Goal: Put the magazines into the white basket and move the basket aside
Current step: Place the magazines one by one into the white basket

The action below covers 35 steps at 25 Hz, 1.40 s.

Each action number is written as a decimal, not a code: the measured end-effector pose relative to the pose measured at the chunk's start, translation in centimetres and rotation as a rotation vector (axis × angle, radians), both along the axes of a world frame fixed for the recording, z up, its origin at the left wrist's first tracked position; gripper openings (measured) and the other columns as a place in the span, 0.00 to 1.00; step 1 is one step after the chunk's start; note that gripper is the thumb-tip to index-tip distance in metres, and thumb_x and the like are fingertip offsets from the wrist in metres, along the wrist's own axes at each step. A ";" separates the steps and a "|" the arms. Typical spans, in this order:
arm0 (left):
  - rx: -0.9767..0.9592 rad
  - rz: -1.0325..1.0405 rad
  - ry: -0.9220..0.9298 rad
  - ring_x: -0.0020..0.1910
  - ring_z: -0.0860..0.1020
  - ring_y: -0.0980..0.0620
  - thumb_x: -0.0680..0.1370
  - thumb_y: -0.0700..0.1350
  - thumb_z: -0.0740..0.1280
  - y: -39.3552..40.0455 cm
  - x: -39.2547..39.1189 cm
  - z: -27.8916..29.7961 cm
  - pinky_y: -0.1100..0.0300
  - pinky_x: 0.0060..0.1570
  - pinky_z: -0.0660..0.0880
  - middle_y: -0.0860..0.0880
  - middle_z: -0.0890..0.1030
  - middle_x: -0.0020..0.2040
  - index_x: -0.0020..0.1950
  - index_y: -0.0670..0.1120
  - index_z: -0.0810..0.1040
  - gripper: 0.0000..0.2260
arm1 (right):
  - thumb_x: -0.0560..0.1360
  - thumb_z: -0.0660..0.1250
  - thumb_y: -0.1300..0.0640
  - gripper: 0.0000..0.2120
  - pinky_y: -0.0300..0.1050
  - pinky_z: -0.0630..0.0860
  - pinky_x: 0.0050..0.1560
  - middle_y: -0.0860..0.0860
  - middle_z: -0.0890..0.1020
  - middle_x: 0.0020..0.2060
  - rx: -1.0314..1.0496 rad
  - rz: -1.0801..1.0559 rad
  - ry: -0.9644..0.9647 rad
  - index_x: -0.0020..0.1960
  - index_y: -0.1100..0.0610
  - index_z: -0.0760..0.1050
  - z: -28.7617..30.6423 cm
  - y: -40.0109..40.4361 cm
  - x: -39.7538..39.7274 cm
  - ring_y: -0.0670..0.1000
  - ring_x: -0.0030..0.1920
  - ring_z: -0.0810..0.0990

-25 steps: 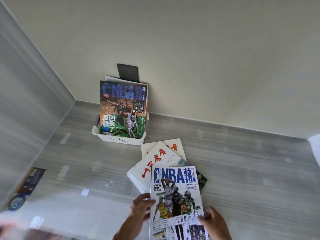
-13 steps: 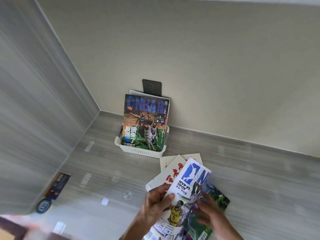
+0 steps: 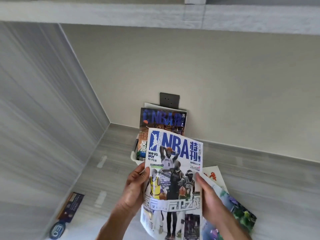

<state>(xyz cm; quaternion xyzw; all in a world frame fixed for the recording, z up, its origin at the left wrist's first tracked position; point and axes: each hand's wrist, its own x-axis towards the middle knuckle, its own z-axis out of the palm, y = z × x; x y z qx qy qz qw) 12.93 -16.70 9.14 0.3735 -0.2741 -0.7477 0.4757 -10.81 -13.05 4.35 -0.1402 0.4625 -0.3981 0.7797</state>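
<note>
Two hands, the left hand (image 3: 134,189) and right hand (image 3: 210,199), gripped the side edges of a white NBA magazine (image 3: 173,179) at lower centre, raised before the white basket (image 3: 133,155) holding a dark NBA magazine (image 3: 162,119) at centre, with loose magazines (image 3: 230,201) at lower right.

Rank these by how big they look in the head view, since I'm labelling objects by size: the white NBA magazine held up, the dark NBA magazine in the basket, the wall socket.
1. White NBA magazine, largest, though nearness to the camera inflates it.
2. Dark NBA magazine, partly hidden.
3. Wall socket, smallest.
</note>
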 end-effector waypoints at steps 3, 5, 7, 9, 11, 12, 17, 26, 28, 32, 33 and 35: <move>0.016 -0.030 0.047 0.55 0.81 0.40 0.75 0.39 0.67 -2.9 1.4 1.2 0.46 0.54 0.80 0.38 0.82 0.58 0.63 0.39 0.77 0.17 | 0.66 0.71 0.32 0.38 0.64 0.70 0.66 0.57 0.80 0.64 -0.128 0.027 0.128 0.69 0.51 0.72 2.1 -3.1 0.5 0.60 0.64 0.77; 0.004 -0.076 0.083 0.57 0.79 0.40 0.73 0.41 0.70 -4.2 1.3 2.1 0.45 0.57 0.78 0.38 0.80 0.62 0.66 0.38 0.74 0.22 | 0.66 0.70 0.31 0.41 0.66 0.63 0.70 0.57 0.77 0.67 -0.126 0.100 0.081 0.72 0.53 0.69 1.9 -3.9 2.5 0.61 0.66 0.74; -0.028 -0.100 0.076 0.57 0.80 0.40 0.70 0.44 0.75 -5.4 2.0 2.6 0.43 0.59 0.77 0.37 0.78 0.63 0.68 0.36 0.72 0.28 | 0.76 0.62 0.37 0.34 0.67 0.56 0.75 0.62 0.71 0.71 -0.117 0.067 -0.159 0.74 0.57 0.65 1.6 -4.0 4.8 0.64 0.70 0.69; -0.031 -0.079 0.049 0.55 0.81 0.41 0.70 0.43 0.74 -6.7 3.5 2.6 0.41 0.61 0.75 0.36 0.77 0.63 0.67 0.36 0.72 0.28 | 0.78 0.62 0.43 0.29 0.64 0.61 0.73 0.63 0.72 0.70 -0.087 0.034 -0.198 0.73 0.58 0.68 1.8 -4.6 5.5 0.65 0.71 0.70; -0.023 -0.084 0.026 0.55 0.81 0.40 0.71 0.43 0.72 -7.4 4.9 2.1 0.40 0.61 0.75 0.36 0.77 0.62 0.67 0.36 0.72 0.27 | 0.77 0.66 0.46 0.27 0.63 0.65 0.71 0.63 0.75 0.68 -0.121 0.012 -0.174 0.71 0.58 0.70 1.7 -5.3 5.7 0.64 0.69 0.72; -0.034 -0.107 0.040 0.55 0.81 0.40 0.71 0.43 0.72 -7.6 5.4 1.9 0.42 0.59 0.77 0.36 0.78 0.62 0.67 0.37 0.73 0.25 | 0.77 0.67 0.48 0.26 0.63 0.64 0.71 0.63 0.75 0.68 -0.141 0.019 -0.175 0.71 0.59 0.70 1.4 -5.6 5.8 0.64 0.69 0.72; -0.015 0.072 -0.268 0.44 0.85 0.42 0.76 0.38 0.68 -9.8 6.2 1.1 0.48 0.43 0.82 0.40 0.86 0.51 0.56 0.41 0.80 0.09 | 0.69 0.74 0.54 0.15 0.48 0.76 0.47 0.56 0.87 0.45 -0.247 -0.045 0.401 0.54 0.59 0.81 2.9 -8.2 4.9 0.56 0.45 0.84; -0.208 0.306 -0.761 0.35 0.82 0.59 0.75 0.38 0.71 -18.0 3.0 2.4 0.66 0.34 0.76 0.59 0.84 0.34 0.36 0.55 0.81 0.12 | 0.75 0.68 0.62 0.08 0.43 0.78 0.45 0.49 0.87 0.41 -0.324 -0.322 0.931 0.48 0.54 0.85 5.3 -17.2 3.4 0.52 0.41 0.84; -0.171 0.286 -0.923 0.39 0.82 0.55 0.75 0.41 0.69 -18.9 2.6 1.6 0.63 0.35 0.73 0.60 0.83 0.36 0.36 0.56 0.80 0.12 | 0.75 0.66 0.61 0.10 0.42 0.74 0.40 0.48 0.84 0.34 -0.249 -0.271 0.974 0.40 0.52 0.83 4.0 -17.4 3.5 0.52 0.34 0.81; -0.131 0.078 -1.057 0.55 0.80 0.46 0.79 0.45 0.63 -18.5 2.5 -1.0 0.60 0.48 0.73 0.49 0.83 0.55 0.53 0.51 0.78 0.05 | 0.75 0.66 0.63 0.08 0.47 0.72 0.41 0.50 0.82 0.34 -0.156 -0.097 0.883 0.52 0.58 0.81 1.7 -17.1 3.5 0.52 0.35 0.78; -0.144 -0.068 -1.108 0.60 0.77 0.45 0.80 0.46 0.61 -18.1 2.5 -1.5 0.57 0.54 0.72 0.47 0.79 0.63 0.61 0.50 0.73 0.10 | 0.75 0.69 0.63 0.13 0.48 0.75 0.48 0.54 0.85 0.46 -0.158 -0.074 0.824 0.59 0.59 0.78 1.2 -16.8 3.5 0.54 0.46 0.82; -0.224 -0.244 -1.205 0.68 0.72 0.45 0.80 0.48 0.61 -16.6 2.2 -2.4 0.50 0.64 0.70 0.47 0.71 0.72 0.72 0.48 0.63 0.21 | 0.73 0.72 0.61 0.25 0.48 0.71 0.61 0.55 0.77 0.63 -0.161 -0.083 0.748 0.69 0.58 0.71 0.6 -16.0 3.5 0.55 0.65 0.75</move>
